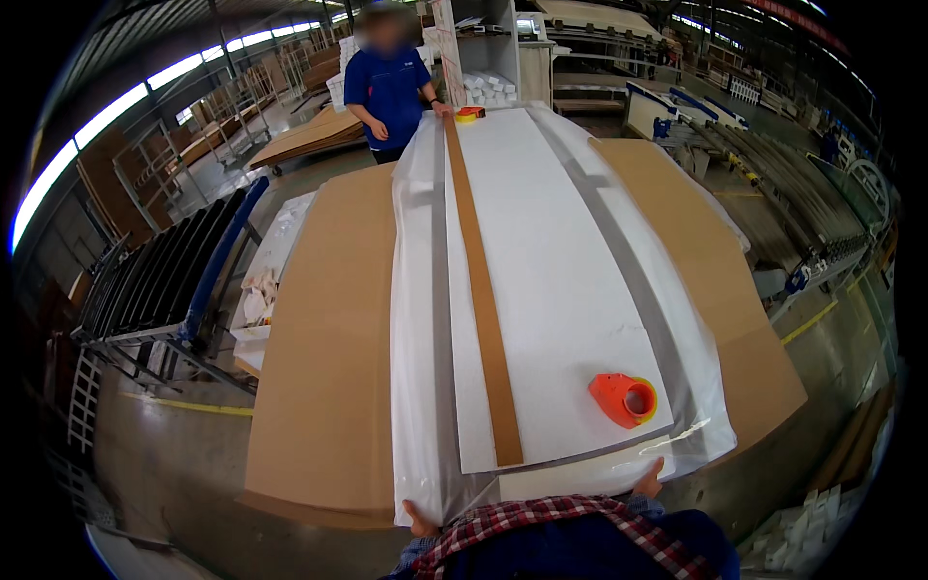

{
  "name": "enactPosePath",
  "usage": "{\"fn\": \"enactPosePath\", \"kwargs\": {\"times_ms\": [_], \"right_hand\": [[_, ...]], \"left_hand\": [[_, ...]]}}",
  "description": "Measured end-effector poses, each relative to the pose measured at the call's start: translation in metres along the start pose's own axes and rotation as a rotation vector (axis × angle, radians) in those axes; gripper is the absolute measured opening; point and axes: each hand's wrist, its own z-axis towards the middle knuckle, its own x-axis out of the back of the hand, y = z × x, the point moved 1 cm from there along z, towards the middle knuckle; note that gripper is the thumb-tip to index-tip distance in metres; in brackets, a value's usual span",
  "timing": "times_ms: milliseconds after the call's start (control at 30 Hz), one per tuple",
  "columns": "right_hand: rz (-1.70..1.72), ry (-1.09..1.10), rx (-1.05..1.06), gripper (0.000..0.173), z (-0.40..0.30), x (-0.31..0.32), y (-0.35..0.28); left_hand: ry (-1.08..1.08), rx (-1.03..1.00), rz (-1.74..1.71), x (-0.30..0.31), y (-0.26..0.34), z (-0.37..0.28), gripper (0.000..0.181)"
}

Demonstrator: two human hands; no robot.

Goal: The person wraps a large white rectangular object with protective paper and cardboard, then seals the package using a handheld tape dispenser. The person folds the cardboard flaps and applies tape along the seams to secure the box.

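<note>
A long white foam sheet (565, 290) lies before me over a grey panel, with a narrow brown cardboard strip (484, 312) lengthwise on it. White plastic film (413, 362) surrounds the panel and rests on a large cardboard sheet (326, 326). My left hand (420, 520) grips the film's near left corner, thumb on top. At the near right, my right hand (649, 480) grips the film edge beside a pale strip (580, 475), thumb up; the fingers of both hands are hidden underneath. An orange tape dispenser (622, 400) with yellow tape sits on the foam sheet, beyond my right hand.
A co-worker (388, 87) stands at the far end, one hand at the cardboard strip beside another tape dispenser (470, 114). A roller conveyor (174, 268) stands on the left, a machine with long bars (783, 196) on the right. White blocks (805, 529) lie at the lower right.
</note>
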Motion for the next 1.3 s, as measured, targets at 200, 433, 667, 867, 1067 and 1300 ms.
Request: {"fn": "enactPosePath", "kwargs": {"times_ms": [200,433,667,867,1067,1300], "right_hand": [[0.099,0.087,0.037,0.088,-0.002,-0.003,0.004],[0.156,-0.03,0.049,0.095,-0.007,0.0,-0.006],[0.125,-0.022,0.066,0.097,-0.009,0.002,-0.004],[0.11,-0.015,-0.009,0.099,0.007,-0.003,0.009],[0.073,-0.007,-0.052,0.098,0.013,-0.002,0.011],[0.139,-0.015,-0.029,0.097,0.021,-0.007,0.018]], "left_hand": [[0.085,0.016,0.009,0.011,-0.014,0.015,0.081],[-0.055,-0.032,-0.075,0.015,-0.024,0.025,0.081],[-0.047,-0.05,-0.143,-0.001,-0.004,0.003,0.072],[-0.277,0.013,-0.154,0.019,-0.024,0.031,0.079],[-0.344,0.057,-0.075,0.033,-0.043,0.053,0.085],[-0.289,0.039,-0.049,0.026,-0.032,0.039,0.084]]}}
